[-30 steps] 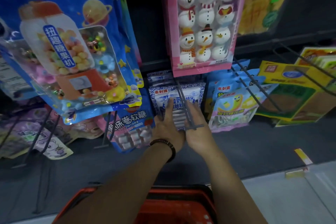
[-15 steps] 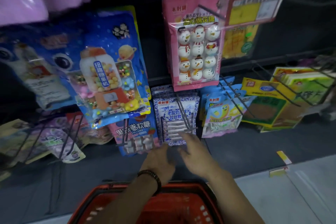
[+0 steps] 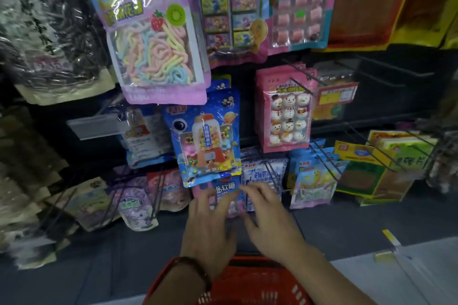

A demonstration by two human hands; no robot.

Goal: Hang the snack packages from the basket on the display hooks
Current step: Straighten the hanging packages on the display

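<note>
My left hand [image 3: 209, 225] and my right hand [image 3: 269, 218] hover side by side, fingers spread, holding nothing, above the red basket [image 3: 247, 285] at the bottom. Their fingertips overlap the lowest row of hanging packages: a blue soft-candy pack [image 3: 224, 187] and a white-and-blue milk-candy pack [image 3: 262, 173] on a black wire hook [image 3: 273, 177]. Above these hang a blue gumball-machine candy pack [image 3: 208, 141] and a pink snowman marshmallow pack [image 3: 286, 116]. The basket's inside is mostly hidden by my arms.
Packed rows of snack bags hang on black hooks: a rainbow marshmallow-rope bag [image 3: 153, 49] upper left, yellow-green packs [image 3: 376, 163] at right, purple bags [image 3: 135, 203] lower left. Bare hooks [image 3: 396, 69] jut out at right. A pale floor [image 3: 409, 275] lies lower right.
Both hands have drawn back from the milk-candy pack on its hook and dropped toward the basket. The view has pulled back and tilted up, showing higher rows.
</note>
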